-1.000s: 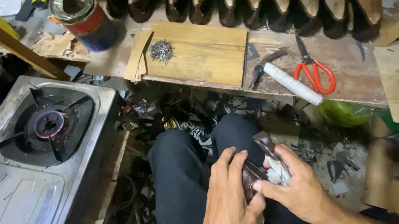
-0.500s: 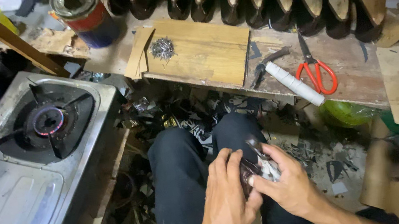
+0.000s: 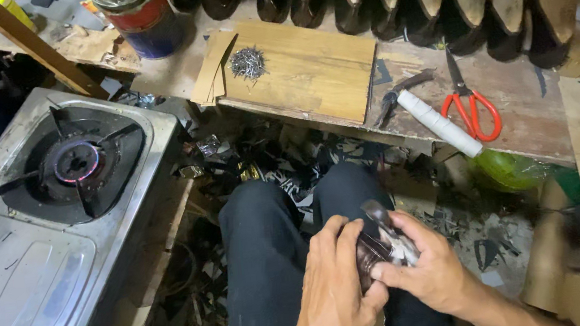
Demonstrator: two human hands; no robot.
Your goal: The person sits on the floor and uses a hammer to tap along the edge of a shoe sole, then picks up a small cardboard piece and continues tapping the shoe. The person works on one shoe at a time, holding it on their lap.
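dark shoe [image 3: 368, 260] on the lap, both hands at work on it.
head view: left hand [image 3: 334, 293] clasps the shoe; right hand [image 3: 430, 271] grips metal pincers [image 3: 387, 228] against it. finished-looking shoes [image 3: 432, 5] line the desk [image 3: 517, 111]; this one seems unfinished.

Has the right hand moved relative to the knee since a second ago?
No clear move. The right hand stays over the right knee, pinching the dark piece with the left hand. The picture shift is camera motion.
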